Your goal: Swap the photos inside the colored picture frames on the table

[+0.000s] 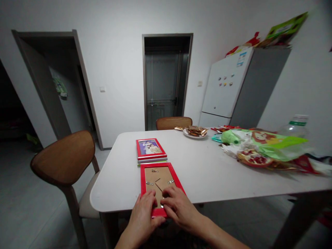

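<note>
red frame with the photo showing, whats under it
Under the photo frame, a greyish edge and a thin green edge show at the near side; the rest is covered.

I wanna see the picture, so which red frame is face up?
The farther red frame, atop the stack: its photo shows. The nearer red frame shows its brown backing.

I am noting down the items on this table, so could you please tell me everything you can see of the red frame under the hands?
The red frame lies face down at the table's near edge, its glossy red border around a tan, board-like back. The back carries small metallic clips at the top and both sides, plus dark slits. The left hand and right hand rest on its near end, partly hiding it. Its front cannot be seen.
</note>
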A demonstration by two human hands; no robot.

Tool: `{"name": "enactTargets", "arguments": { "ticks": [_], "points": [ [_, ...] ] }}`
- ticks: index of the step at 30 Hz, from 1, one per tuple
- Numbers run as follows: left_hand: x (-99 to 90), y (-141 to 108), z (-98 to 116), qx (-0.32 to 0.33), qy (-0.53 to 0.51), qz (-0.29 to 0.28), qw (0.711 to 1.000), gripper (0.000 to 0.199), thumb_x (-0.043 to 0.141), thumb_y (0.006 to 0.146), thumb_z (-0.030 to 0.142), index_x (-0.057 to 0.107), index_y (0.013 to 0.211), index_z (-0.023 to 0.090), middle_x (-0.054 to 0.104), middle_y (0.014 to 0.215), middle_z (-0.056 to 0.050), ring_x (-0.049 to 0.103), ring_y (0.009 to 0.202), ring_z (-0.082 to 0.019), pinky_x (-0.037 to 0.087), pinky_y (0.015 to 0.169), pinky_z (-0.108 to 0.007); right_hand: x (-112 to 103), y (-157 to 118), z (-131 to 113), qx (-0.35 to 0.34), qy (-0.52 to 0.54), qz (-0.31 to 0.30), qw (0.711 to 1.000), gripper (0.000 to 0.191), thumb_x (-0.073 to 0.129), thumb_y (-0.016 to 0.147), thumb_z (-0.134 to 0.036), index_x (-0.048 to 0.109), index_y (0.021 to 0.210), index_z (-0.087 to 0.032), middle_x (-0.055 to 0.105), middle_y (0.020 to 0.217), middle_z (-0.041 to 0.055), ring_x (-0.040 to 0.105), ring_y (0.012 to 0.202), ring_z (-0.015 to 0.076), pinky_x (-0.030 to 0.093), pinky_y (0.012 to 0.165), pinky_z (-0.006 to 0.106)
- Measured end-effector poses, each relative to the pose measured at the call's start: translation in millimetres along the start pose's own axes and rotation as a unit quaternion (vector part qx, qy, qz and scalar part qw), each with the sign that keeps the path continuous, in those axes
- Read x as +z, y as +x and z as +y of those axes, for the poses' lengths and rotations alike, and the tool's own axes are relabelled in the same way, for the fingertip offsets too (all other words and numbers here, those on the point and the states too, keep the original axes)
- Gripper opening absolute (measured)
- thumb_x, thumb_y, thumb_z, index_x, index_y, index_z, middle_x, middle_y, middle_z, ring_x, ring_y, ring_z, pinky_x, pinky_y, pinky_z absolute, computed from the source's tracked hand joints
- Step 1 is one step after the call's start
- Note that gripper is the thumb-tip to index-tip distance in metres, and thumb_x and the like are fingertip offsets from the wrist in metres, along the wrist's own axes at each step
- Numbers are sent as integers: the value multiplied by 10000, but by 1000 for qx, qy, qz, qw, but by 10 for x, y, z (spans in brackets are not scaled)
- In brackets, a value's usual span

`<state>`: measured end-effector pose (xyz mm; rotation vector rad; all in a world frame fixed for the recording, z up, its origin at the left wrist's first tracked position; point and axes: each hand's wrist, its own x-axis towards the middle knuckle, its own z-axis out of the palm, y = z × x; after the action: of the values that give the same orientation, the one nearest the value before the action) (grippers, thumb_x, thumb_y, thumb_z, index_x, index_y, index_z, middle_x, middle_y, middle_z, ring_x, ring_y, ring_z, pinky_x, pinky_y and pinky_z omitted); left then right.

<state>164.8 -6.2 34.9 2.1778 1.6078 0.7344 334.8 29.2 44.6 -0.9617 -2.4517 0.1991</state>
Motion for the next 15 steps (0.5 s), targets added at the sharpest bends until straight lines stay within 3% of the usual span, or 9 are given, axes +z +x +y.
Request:
{"name": "enactTargets", "arguments": {
  "ticks": [5,15],
  "points": [
    [32,-8,-39,6,-4,3,1000,386,662,609,318,561,947,162,484,1210,-104,408,1128,-246,302,958,-414,-36,12,-37,-22,-4,-32,999,194,432,787,-211,603,698,-197,528,848,36,420,837,165,346,744,318],
    [-13,4,16,4,-23,2,1000,427,663,604,294,550,990,153,570,1052,-90,447,1077,-241,345,921,-383,-75,-32,-4,-39,-2,-55,998,232,404,822,-297,615,783,-210,546,882,30,407,865,160,314,766,306]
  ]
}}
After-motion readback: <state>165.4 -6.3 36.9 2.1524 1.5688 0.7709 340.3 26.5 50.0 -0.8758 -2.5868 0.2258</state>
